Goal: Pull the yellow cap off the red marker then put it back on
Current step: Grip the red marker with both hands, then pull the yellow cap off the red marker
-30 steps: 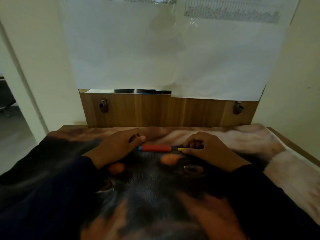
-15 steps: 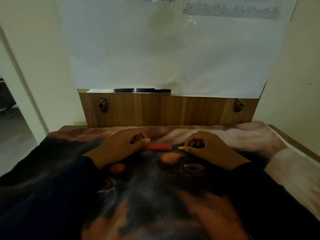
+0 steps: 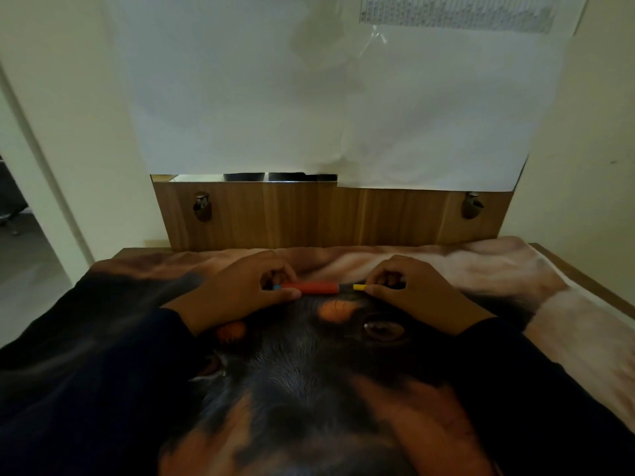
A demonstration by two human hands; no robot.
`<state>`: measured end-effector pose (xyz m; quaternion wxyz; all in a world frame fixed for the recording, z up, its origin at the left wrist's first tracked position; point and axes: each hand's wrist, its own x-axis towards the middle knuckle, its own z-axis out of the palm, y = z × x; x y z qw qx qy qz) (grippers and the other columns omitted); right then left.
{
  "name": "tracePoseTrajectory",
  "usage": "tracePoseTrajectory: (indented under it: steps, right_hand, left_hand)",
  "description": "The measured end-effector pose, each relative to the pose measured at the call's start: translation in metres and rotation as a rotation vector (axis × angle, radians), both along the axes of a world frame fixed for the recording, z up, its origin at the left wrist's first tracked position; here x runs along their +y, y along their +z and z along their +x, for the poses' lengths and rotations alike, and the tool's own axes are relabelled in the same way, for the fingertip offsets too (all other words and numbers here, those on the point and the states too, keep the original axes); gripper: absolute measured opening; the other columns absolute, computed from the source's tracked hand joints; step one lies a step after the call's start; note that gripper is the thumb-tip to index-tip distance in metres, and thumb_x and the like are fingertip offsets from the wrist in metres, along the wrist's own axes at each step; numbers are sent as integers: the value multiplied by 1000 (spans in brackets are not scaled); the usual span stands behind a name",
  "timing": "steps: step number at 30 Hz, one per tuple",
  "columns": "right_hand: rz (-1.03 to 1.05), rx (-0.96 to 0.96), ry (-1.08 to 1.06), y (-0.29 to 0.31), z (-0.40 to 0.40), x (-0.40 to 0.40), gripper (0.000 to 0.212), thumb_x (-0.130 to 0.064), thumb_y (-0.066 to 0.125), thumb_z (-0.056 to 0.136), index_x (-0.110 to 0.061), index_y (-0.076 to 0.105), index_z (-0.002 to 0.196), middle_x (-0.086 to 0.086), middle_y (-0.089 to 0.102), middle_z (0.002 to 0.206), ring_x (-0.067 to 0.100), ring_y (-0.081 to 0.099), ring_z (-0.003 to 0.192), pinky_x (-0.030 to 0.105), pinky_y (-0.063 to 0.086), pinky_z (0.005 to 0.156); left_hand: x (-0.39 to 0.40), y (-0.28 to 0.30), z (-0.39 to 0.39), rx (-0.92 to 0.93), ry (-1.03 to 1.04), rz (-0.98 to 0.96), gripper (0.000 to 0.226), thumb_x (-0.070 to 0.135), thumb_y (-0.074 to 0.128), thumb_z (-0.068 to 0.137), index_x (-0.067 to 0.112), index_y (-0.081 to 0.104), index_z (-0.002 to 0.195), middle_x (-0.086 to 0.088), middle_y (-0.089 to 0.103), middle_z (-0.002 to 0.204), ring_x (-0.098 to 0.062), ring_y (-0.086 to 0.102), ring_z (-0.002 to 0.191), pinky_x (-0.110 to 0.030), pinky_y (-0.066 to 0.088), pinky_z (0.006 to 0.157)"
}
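Observation:
The red marker (image 3: 314,287) lies level just above the blanket, its blue end toward the left. My left hand (image 3: 237,292) pinches that left end between thumb and fingers. My right hand (image 3: 409,290) pinches the yellow cap (image 3: 358,287) at its right part. A short dark gap shows between the cap and the red barrel's right end; the dark tip there is hard to make out. Both hands rest on the blanket.
A dog-face blanket (image 3: 309,389) covers the table. A wooden back panel (image 3: 343,218) with two metal knobs (image 3: 202,206) stands behind, under a large white paper (image 3: 309,97). The table's wooden edge (image 3: 584,283) shows at the right.
My right hand has drawn the yellow cap rightward, opening a gap from the red barrel. My left hand closed its pinch on the marker's left end and lifted it slightly.

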<state>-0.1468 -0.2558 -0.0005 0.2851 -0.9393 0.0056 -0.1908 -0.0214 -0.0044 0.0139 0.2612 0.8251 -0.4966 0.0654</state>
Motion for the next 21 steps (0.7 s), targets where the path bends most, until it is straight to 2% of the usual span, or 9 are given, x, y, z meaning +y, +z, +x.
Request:
tracePoseTrajectory:
  steps: [3,6,10,12,14,18,21]
  right_hand:
    - [70,-10,-16,3,-1,2,11,-28,74,82,-18,73,84,-2,70,87,10,62,79,15,46,67]
    - [105,-5,-19,7,-2,2,12,-30,73,83,-18,73,86,-2,71,90,12,64,83,21,50,72]
    - [113,-10,-10,8,-3,3,12,-27,72,85,-16,73,88,0,72,93,14,64,85,25,51,74]
    - [113,-10,-8,8,-3,3,12,-28,72,85,-16,73,89,1,72,93,15,65,85,29,52,76]
    - [115,-8,-8,9,-2,2,13,-29,71,86,-16,73,89,1,72,94,15,65,86,29,52,76]
    - [120,14,0,6,-1,1,13,-32,69,86,-20,73,90,-2,73,94,12,65,86,22,49,73]
    - [140,8,1,5,1,2,13,-32,67,88,-21,71,92,-3,71,95,12,64,87,23,48,73]
  left_hand:
    - [-1,5,-3,148,57,-76,13,35,65,83,24,67,89,0,68,83,-8,58,73,-11,43,63]
    - [-4,7,-8,415,-3,-176,16,30,60,88,15,64,93,-3,68,73,-11,53,48,-17,43,47]
    - [-4,7,-7,679,-94,-272,18,24,52,92,15,62,104,-4,48,57,-13,36,41,-21,28,39]
    - [-3,6,-3,861,-133,-307,22,26,48,92,14,62,104,-7,35,58,-15,28,42,-26,20,40]
    - [-2,6,-1,985,-154,-322,24,29,46,92,14,63,98,-5,32,57,-15,26,41,-25,19,39]
    - [-3,5,1,1143,-206,-321,32,43,42,91,19,63,96,1,47,56,-11,39,40,-21,32,34]
    - [0,5,4,1208,-247,-326,36,48,44,89,21,64,103,1,60,65,-11,52,48,-19,40,37]
